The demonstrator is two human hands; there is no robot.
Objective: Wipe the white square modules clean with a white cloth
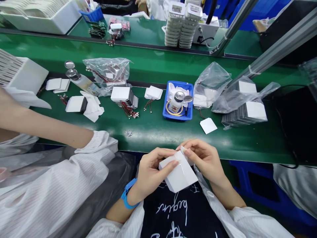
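Note:
My left hand [153, 170], with a blue band on its wrist, is closed round a white square panel [182, 175]. Its thumb lies across the panel's glossy white face, and the panel is tilted in front of my dark shirt. At the panel's upper corner, my right hand [203, 158] pinches a small white piece [183, 150] between thumb and fingers. Whether this piece is joined to the panel I cannot tell. Beyond my hands, a single white panel [208, 125] lies on the green bench [148, 138].
A blue tray [165, 111] holds a metal-topped bottle [176, 104]. Left of it stands a stack of panels [121, 94] with wires. Bagged panels [255, 110] lie at right. Small metal bits [129, 133] are scattered nearby. A co-worker's arm [49, 122] reaches in from the left.

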